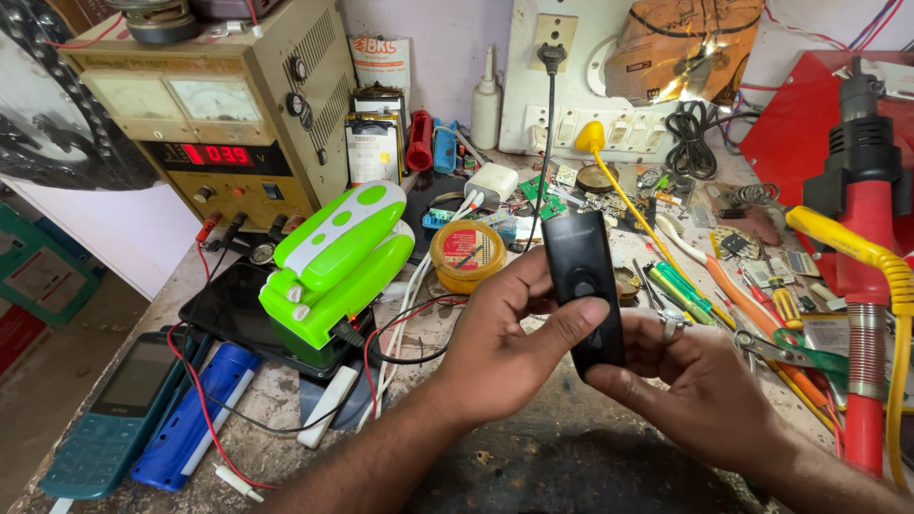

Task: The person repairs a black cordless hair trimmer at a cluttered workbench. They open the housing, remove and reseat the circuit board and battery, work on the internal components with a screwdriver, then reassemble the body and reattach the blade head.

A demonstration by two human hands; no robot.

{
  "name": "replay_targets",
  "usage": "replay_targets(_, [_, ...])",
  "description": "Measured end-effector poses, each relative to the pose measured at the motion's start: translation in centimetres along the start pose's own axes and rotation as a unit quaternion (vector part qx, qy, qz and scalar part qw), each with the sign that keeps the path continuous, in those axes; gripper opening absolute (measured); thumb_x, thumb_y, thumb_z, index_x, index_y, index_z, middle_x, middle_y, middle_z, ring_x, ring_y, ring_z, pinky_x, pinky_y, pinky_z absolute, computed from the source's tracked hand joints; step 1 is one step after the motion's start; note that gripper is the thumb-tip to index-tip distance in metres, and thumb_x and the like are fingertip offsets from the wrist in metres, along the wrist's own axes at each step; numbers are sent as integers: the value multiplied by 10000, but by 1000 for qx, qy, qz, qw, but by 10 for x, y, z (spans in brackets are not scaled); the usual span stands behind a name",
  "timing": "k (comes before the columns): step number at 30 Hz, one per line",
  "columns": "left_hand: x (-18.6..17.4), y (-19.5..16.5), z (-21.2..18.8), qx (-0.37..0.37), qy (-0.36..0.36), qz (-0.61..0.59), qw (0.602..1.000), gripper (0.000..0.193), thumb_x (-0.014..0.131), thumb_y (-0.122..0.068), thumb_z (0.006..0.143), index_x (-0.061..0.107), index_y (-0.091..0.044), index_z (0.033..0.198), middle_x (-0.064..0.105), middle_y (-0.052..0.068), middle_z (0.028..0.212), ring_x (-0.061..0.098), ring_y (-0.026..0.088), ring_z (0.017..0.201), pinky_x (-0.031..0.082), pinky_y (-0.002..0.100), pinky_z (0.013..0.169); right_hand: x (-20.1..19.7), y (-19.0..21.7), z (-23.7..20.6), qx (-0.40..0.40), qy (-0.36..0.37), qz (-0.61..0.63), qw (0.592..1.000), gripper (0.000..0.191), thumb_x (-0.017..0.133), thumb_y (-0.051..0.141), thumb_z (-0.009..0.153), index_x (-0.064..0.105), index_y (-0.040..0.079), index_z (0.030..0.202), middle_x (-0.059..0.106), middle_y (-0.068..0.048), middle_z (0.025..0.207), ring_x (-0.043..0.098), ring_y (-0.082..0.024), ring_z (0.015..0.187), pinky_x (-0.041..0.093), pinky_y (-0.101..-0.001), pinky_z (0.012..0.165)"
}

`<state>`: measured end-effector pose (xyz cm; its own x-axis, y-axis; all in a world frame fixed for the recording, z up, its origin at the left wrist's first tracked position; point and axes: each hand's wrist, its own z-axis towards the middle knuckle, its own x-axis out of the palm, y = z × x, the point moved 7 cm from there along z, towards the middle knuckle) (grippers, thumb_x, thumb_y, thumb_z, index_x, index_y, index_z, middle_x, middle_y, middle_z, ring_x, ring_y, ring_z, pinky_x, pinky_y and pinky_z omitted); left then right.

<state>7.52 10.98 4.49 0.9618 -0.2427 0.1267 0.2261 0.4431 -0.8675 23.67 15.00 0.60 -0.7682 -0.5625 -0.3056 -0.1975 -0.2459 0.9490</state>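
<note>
I hold a slim black oblong device point(581, 276) upright over the cluttered workbench, with both hands on it. My left hand point(505, 343) wraps it from the left, its thumb pressing across the front below a round button. My right hand point(695, 381) grips the lower end from the right and beneath; a ring shows on one finger. A black cable runs from the device's top up to a wall plug point(551, 57).
A green and white lamp-like gadget point(333, 266) sits left on a dark tablet. A bench power supply point(219, 114) stands behind it. A teal keypad phone point(119, 409) and blue cylinder point(195, 419) lie front left. Screwdrivers point(724, 286), a red hot-air tool point(862, 286) and a round tin point(466, 252) crowd the right.
</note>
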Motion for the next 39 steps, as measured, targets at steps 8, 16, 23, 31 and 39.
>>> replay_targets(8, [25, -5, -12, -33, 35, -113, 992, 406, 490, -257, 1129, 454, -14, 1453, 647, 86, 1286, 628, 145, 1189, 512, 341, 1093, -1, -8, -3, 23, -43, -117, 992, 293, 847, 164, 776, 774, 58, 1039, 824, -27, 866, 747, -79, 747, 609, -286, 687])
replay_targets(16, [39, -39, -31, 179, 118, 245, 946, 442, 627, -204, 1123, 425, 3, 1457, 577, 164, 1323, 606, 300, 1266, 487, 367, 1144, -23, -38, -17, -17, -108, -240, 965, 302, 942, 321, 623, 791, 162, 832, 744, -8, 654, 709, -78, 530, 579, -302, 498])
replay_targets(23, [51, -53, -33, 249, 110, 261, 926, 436, 633, -269, 1102, 459, 11, 1388, 595, 162, 1361, 594, 323, 1279, 472, 405, 1152, -27, -34, -31, -200, -52, -251, 946, 377, 912, 317, 617, 764, 152, 922, 780, 11, 773, 754, -108, 677, 585, -292, 601])
replay_targets(31, [53, -51, -36, 233, 87, 265, 932, 456, 633, -356, 1094, 504, 1, 1346, 630, 157, 1294, 634, 319, 1201, 507, 396, 1092, -12, -7, -34, -267, -65, -233, 933, 347, 923, 334, 657, 758, 147, 899, 774, 33, 741, 749, -90, 626, 580, -289, 567])
replay_targets(39, [50, -43, -32, 199, 87, 244, 945, 457, 640, -355, 1108, 511, -3, 1369, 637, 159, 1307, 647, 307, 1205, 512, 377, 1101, -12, 8, -28, -241, -71, -210, 945, 240, 857, 252, 699, 773, 145, 897, 777, 15, 721, 743, -107, 613, 592, -291, 567])
